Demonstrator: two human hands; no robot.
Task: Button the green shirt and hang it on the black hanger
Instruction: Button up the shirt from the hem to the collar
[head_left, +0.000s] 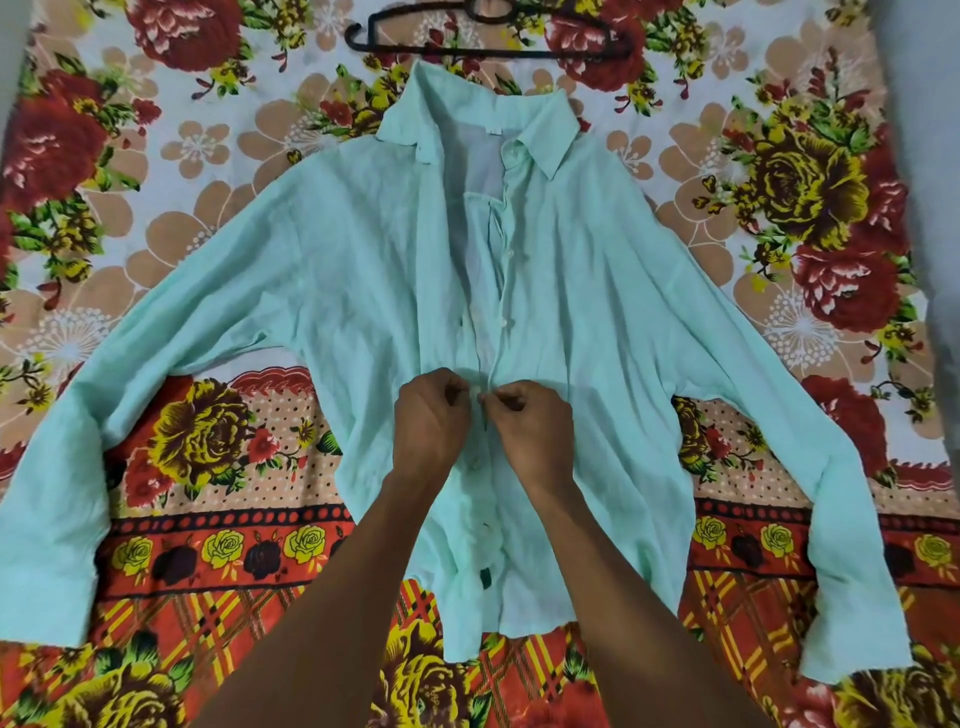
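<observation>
Green shirt (597, 291) lies face up across the middle of the frame on a floral bedsheet (208, 447), sleeves thrown out toward the lower left and lower right, which keeps the front band flat and within your reach. Nearest you, the hem sits low centre, and the lower buttons appear done, so you look to be working upward from the bottom. Your left hand (434, 415) and right hand (530, 421) meet at the placket just below mid-frame, fingers curled, each pinching an edge of the cloth; left seems to hold the hole side, right the button side, knuckles nearly touching. That hold draws the two edges together for the next button. The button itself is hidden between your fingertips, so whether it has gone through can't be told. Above your hands the front gapes open, with several buttons showing loose on the right-hand edge up to the collar. Farthest off, top centre, the black hanger (488, 49) lies flat on the sheet just beyond the collar, handy for later; its hook is cut off by the upper edge of the frame.
</observation>
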